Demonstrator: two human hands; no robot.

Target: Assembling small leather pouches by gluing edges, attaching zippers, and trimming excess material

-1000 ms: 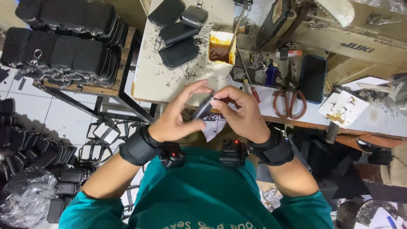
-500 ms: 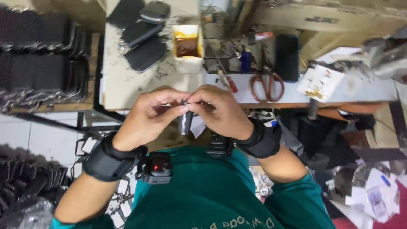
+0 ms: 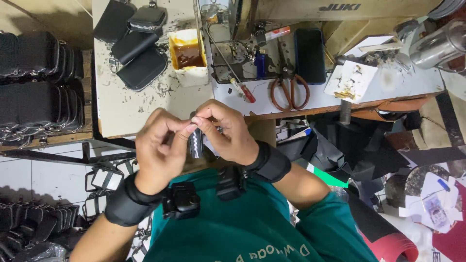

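A small dark pouch piece [image 3: 196, 143] sat near the frame's centre, pinched at its top edge between both hands. Compared with a moment earlier, it had turned to hang edge-on and upright below the fingertips. The left hand [image 3: 160, 148] and right hand [image 3: 228, 131] were clamped on it, knuckles raised, wrists bent inward, just below the pale surface [image 3: 131, 104] with its glue tub [image 3: 188, 53].

Scuffed white worktable [image 3: 121, 104] top left, a sewing machine [image 3: 291, 9] on the white bench [image 3: 398, 90] beside it. White tiled floor [image 3: 43, 177] lower left, partly under dark stacked pouches [image 3: 34, 82] on a wooden rack. Cluttered floor right with papers [image 3: 437, 204]. Even, bright light.
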